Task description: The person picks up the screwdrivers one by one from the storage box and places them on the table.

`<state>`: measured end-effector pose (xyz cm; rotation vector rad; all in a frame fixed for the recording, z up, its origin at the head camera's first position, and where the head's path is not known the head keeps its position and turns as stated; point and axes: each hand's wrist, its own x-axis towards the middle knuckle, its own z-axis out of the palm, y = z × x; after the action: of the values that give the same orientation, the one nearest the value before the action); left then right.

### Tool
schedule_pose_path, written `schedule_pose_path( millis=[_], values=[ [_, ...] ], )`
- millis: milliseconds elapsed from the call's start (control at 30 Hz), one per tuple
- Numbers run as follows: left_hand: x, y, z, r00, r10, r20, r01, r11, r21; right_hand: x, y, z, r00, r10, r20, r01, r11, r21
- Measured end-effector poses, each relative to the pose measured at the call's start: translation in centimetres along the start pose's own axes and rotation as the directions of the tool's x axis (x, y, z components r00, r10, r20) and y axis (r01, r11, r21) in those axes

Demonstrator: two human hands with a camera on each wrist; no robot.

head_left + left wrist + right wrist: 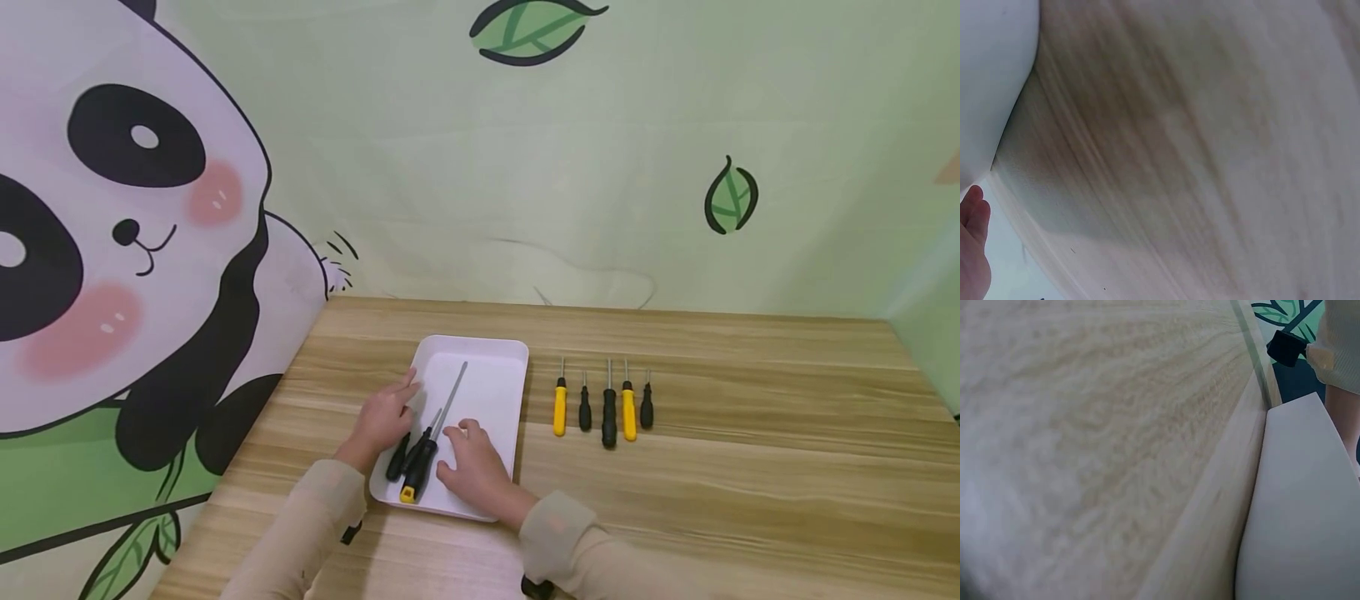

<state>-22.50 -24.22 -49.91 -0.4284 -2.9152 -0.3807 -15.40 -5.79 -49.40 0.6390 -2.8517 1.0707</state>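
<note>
A white tray [487,375] lies on the wooden table with three black-handled screwdrivers in its lower left. The longest screwdriver [420,471] has a yellow handle end and points toward the tray's far side. Beside it are a shorter screwdriver [415,454] and another black handle [398,458], partly covered by my left hand [386,417]. That hand is over the tray's left edge, index finger extended along the rim. My right hand [480,467] hovers low over the tray, right of the long screwdriver, with fingers loosely bent and nothing in them.
Right of the tray, several screwdrivers stand in a row, tips away from me: a yellow one [560,408], a small black one [585,410], a larger black one [609,417], and others. A panda-printed backdrop [450,167] rises behind the table [750,467].
</note>
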Motion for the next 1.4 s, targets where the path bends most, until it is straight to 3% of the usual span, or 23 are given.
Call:
schedule_pose_path(
  millis=[367,600,867,1400],
  values=[
    [-0.1,0.0,0.0,1.0,0.013,-0.016,-0.013,1.0,0.0,0.0,-0.3,1.0,1.0,-0.023,-0.001,0.023,1.0,0.0],
    [-0.1,0.0,0.0,1.0,0.011,-0.012,-0.011,1.0,0.007,0.1,-0.6,1.5,0.998,-0.043,0.054,0.046,0.997,-0.06],
    [-0.1,0.0,0.0,1.0,0.009,-0.008,-0.009,1.0,0.007,0.2,-1.1,2.0,0.995,-0.077,0.056,0.085,0.986,-0.144],
    [-0.1,0.1,-0.1,1.0,0.002,0.007,-0.002,1.0,0.014,0.4,-1.7,2.6,0.996,-0.066,0.058,0.074,0.986,-0.152]
  ],
)
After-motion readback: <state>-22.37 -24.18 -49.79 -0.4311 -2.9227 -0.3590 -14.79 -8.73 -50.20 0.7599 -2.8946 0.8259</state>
